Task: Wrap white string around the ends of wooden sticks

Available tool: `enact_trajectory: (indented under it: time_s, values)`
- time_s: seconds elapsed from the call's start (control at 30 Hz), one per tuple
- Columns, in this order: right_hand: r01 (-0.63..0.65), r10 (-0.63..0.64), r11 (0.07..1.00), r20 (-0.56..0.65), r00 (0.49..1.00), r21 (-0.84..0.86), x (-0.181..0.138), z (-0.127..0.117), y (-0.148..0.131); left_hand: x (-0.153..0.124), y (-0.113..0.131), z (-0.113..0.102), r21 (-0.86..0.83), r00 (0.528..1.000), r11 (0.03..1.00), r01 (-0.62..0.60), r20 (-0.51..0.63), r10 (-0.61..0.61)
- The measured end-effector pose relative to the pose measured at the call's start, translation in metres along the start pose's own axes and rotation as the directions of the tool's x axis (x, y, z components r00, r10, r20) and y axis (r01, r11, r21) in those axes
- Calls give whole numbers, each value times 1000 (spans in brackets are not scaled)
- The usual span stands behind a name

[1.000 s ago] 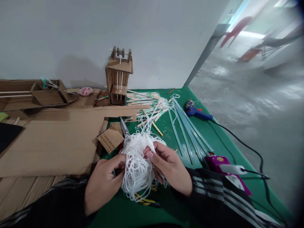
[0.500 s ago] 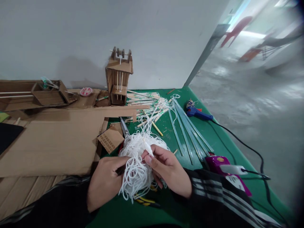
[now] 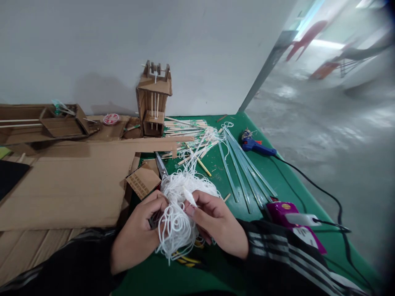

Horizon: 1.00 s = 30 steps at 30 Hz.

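Note:
A tangled bundle of white string (image 3: 179, 213) is held above the green table (image 3: 222, 172) near its front edge. My left hand (image 3: 138, 234) grips the bundle's left side with curled fingers. My right hand (image 3: 216, 222) is closed on the right side, pinching a taped white string end (image 3: 189, 197) between thumb and forefinger. Strands trail from the bundle toward the back of the table.
Scissors (image 3: 160, 164) and a cardboard scrap (image 3: 143, 181) lie just behind the bundle. A cardboard tower model (image 3: 154, 100) stands at the back. Clear glue sticks (image 3: 243, 168), a blue glue gun (image 3: 257, 147), a purple glue gun (image 3: 293, 218) and flat cardboard sheets (image 3: 68, 185) surround it.
My left hand has risen and shifted right, deeper into the bundle. My right hand's pinch on the string end has moved slightly left. The bundle is more bunched.

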State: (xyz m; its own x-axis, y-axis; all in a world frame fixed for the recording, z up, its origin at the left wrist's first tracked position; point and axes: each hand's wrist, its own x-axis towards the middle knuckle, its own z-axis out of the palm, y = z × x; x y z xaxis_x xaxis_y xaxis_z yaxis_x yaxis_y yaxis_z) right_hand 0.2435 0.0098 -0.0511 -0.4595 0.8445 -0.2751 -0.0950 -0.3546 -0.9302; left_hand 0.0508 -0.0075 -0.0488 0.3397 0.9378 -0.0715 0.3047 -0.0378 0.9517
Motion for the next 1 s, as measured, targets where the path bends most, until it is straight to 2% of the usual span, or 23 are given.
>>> enact_trajectory:
  time_s: [0.1, 0.23, 0.37, 0.47, 0.57, 0.67, 0.87, 1.0]
  values:
    - [-7, 7, 1000, 11, 1000, 11, -1, 1, -2, -4, -1, -1, 167, 993, 982, -86, -64, 98]
    - [5, -5, 1000, 26, 1000, 11, -1, 1, -2, -11, 1, -1, 376, 949, 903, -206, -148, 278]
    - [21, -21, 1000, 17, 1000, -23, -1, 0, -1, -12, 4, 0, 420, 929, 858, -295, -82, 360]
    - [46, -46, 998, 10, 999, -50, -2, 0, 0, -11, 5, 1, 342, 947, 894, -288, -36, 319]
    - [79, -80, 994, -1, 997, -69, -3, 0, 1, -11, 3, 2, 295, 985, 945, -143, -48, 164]
    - [101, -101, 992, -2, 995, -72, -3, 1, 0, -11, 2, 3, 274, 997, 961, -40, -56, 58]
    - [79, -79, 991, 2, 997, -105, -3, 0, 2, -8, 0, 0, 396, 994, 916, -62, -63, 94]
    - [73, -73, 994, 9, 997, -86, -1, -1, 4, -7, 0, -1, 375, 988, 916, -139, -8, 153]
